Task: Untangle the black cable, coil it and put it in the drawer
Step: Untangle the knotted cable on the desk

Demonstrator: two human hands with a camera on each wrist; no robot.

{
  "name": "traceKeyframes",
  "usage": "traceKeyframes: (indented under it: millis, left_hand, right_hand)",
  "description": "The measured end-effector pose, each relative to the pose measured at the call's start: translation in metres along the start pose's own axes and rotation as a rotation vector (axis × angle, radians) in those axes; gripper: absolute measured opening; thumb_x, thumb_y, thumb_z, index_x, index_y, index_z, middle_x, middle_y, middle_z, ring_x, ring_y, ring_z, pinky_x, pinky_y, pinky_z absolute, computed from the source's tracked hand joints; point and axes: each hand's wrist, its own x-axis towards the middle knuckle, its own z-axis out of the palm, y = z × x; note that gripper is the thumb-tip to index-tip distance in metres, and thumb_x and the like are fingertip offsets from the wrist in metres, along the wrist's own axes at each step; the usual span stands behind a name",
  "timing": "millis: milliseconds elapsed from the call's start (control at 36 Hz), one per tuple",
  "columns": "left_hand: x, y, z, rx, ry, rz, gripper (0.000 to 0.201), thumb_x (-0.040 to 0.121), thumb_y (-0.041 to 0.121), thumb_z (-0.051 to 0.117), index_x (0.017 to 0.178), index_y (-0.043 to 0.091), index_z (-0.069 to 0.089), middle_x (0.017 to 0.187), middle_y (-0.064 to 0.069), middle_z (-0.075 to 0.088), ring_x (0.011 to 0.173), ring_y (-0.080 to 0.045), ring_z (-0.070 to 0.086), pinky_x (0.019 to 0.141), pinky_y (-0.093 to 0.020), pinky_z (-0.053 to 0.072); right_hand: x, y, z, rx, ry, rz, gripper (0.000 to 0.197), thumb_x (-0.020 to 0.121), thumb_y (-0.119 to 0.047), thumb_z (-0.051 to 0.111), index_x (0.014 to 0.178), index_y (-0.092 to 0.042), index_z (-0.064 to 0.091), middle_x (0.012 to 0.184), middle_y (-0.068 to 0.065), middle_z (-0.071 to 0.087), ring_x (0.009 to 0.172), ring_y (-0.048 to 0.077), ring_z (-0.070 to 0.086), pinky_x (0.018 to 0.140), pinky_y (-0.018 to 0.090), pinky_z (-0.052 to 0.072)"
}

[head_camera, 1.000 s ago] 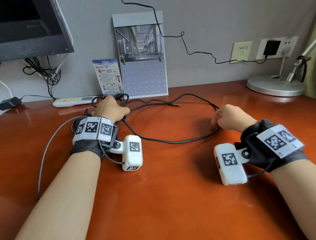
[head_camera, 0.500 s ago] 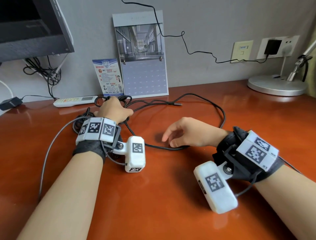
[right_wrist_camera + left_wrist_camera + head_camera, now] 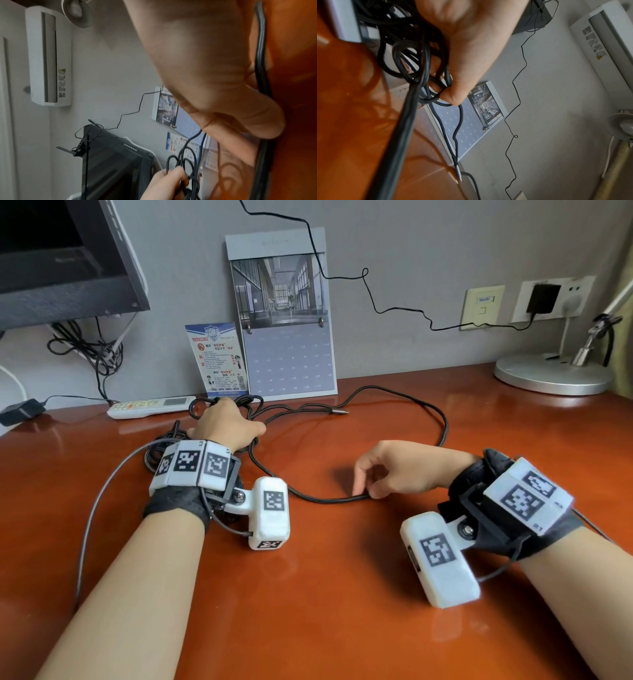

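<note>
Head view shows two bare hands over a shiny brown worktop (image 3: 308, 594). The left hand (image 3: 224, 422) sits near the back, close to the wall. Its grip is closed around a messy bunch of the black cable (image 3: 322, 498). The left wrist view shows this well: the fingers (image 3: 453, 97) and thumb are curled around many dark loops, pinching them together.

From that bunch the cable runs out across the worktop in one big loop. It goes toward the right, curves around, and comes back to the front. The right hand (image 3: 394, 470) is low over the front part of the loop. Its fingers point down and the tips touch the cable there, pinching it lightly.

One end of the cable has a small metal plug (image 3: 339, 412). It lies flat on the worktop, in front of the calendar (image 3: 284, 313) that leans on the wall.

A white remote (image 3: 150, 407) lies just behind the left hand. A small blue card (image 3: 219, 357) stands beside the calendar. A round silver lamp base (image 3: 551, 374) sits far to the right.
</note>
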Motion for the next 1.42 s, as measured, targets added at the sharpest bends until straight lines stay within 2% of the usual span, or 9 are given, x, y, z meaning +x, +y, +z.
traceKeyframes:
  millis: [361,444,556,694,806,889,1111,1222,1417]
  left_hand:
    - [0.001,-0.002,-0.002,0.010,-0.012,0.020,0.028,0.074,0.026,0.066,0.068,0.013,0.042,0.066,-0.001,0.047,0.078,-0.027,0.050,0.087,-0.042,0.039]
    - [0.001,-0.002,-0.002,0.004,-0.014,0.025,0.026,0.075,0.026,0.066,0.073,0.012,0.045,0.069,-0.001,0.048,0.081,-0.027,0.050,0.087,-0.042,0.037]
    - [0.002,-0.003,0.000,0.017,-0.016,0.028,0.026,0.075,0.026,0.066,0.083,0.008,0.049,0.070,-0.001,0.049,0.083,-0.028,0.052,0.086,-0.041,0.036]
    - [0.003,-0.002,0.002,0.028,-0.022,0.022,0.031,0.073,0.027,0.066,0.092,0.007,0.050,0.072,-0.001,0.049,0.083,-0.028,0.050,0.091,-0.043,0.038]
    - [0.004,-0.002,0.003,0.029,-0.016,0.021,0.029,0.073,0.026,0.066,0.088,0.008,0.049,0.071,-0.001,0.049,0.082,-0.028,0.051,0.090,-0.043,0.037]
    - [0.002,-0.001,0.002,0.029,-0.022,0.026,0.026,0.074,0.025,0.066,0.082,0.008,0.048,0.070,-0.001,0.049,0.081,-0.028,0.051,0.090,-0.043,0.036]
    - [0.000,0.001,0.000,0.038,-0.027,0.016,0.027,0.076,0.025,0.066,0.089,0.008,0.050,0.071,-0.001,0.049,0.081,-0.027,0.048,0.088,-0.041,0.034]
    - [0.000,0.000,0.001,0.038,-0.027,0.016,0.029,0.075,0.027,0.067,0.088,0.008,0.050,0.071,-0.001,0.049,0.084,-0.028,0.050,0.087,-0.041,0.034]
    - [-0.002,0.001,0.000,0.031,-0.020,0.016,0.035,0.077,0.028,0.067,0.101,0.010,0.048,0.094,-0.004,0.051,0.094,-0.028,0.049,0.090,-0.041,0.033]
  right_hand:
    - [-0.020,0.042,-0.037,-0.264,0.109,0.517,0.031,0.083,0.005,0.054,0.074,-0.024,0.062,0.080,-0.011,0.057,0.080,0.012,0.052,0.058,0.016,0.037]
    - [-0.019,0.062,-0.042,-0.350,0.238,0.724,0.019,0.085,-0.002,0.053,0.089,-0.013,0.068,0.091,0.001,0.065,0.090,0.024,0.058,0.082,0.029,0.049]
    - [-0.019,0.078,-0.037,-0.388,0.405,0.907,0.023,0.091,-0.015,0.049,0.110,-0.010,0.061,0.119,0.015,0.057,0.112,0.035,0.051,0.102,0.043,0.030]
    - [-0.008,0.066,-0.033,-0.209,0.532,0.574,0.029,0.088,-0.011,0.046,0.109,-0.008,0.066,0.113,0.011,0.063,0.106,0.031,0.057,0.092,0.031,0.043]
    - [0.000,0.022,-0.016,-0.033,0.518,0.140,0.027,0.086,-0.002,0.047,0.095,-0.015,0.069,0.093,-0.005,0.065,0.090,0.012,0.058,0.072,0.011,0.036]
    - [0.006,0.002,-0.002,0.024,0.416,-0.028,0.021,0.087,-0.007,0.054,0.088,-0.023,0.066,0.087,-0.007,0.067,0.082,0.015,0.062,0.073,0.010,0.041]
    - [0.017,-0.020,0.015,0.015,0.199,-0.117,0.023,0.079,-0.006,0.064,0.078,-0.027,0.056,0.082,-0.003,0.061,0.074,0.014,0.058,0.068,0.020,0.045]
    - [0.020,-0.020,0.016,-0.023,0.203,-0.084,0.027,0.077,0.002,0.059,0.092,-0.020,0.058,0.084,-0.005,0.057,0.066,0.001,0.050,0.060,0.009,0.039]
    - [0.011,-0.008,0.007,-0.170,0.234,0.103,0.038,0.079,-0.003,0.052,0.099,-0.031,0.067,0.091,-0.011,0.057,0.091,0.015,0.058,0.078,0.029,0.051]
